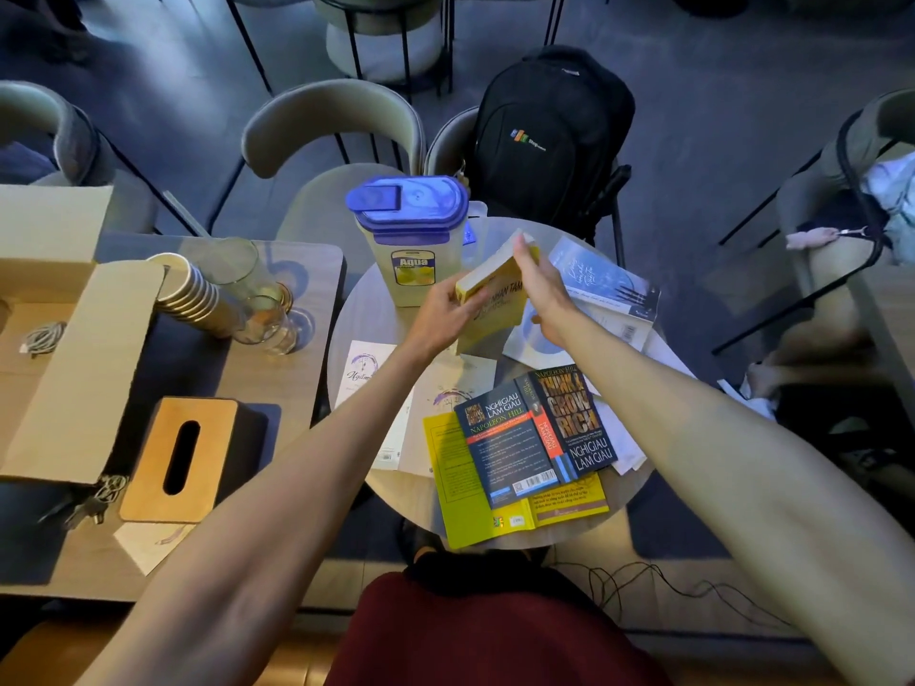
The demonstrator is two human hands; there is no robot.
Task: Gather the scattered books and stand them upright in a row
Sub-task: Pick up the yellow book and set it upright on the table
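A yellow book [497, 309] stands tilted near the middle of the small round table [366, 309]. My left hand [448, 309] grips its lower left corner and my right hand [542, 289] holds its top right edge. A dark "Think & Grow Rich" book [537, 433] lies open face down at the table's front, on top of a flat yellow-green book [465, 497]. A pale blue-white book [601, 284] lies flat at the far right. White booklets [369, 378] lie flat under my left forearm.
A plastic jug with a blue lid [408, 235] stands just behind the yellow book. On the left table sit stacked paper cups [190, 289], glasses [262, 319], a cardboard box [59, 339] and a wooden tissue box [180, 458]. A black backpack [549, 136] rests on a chair behind.
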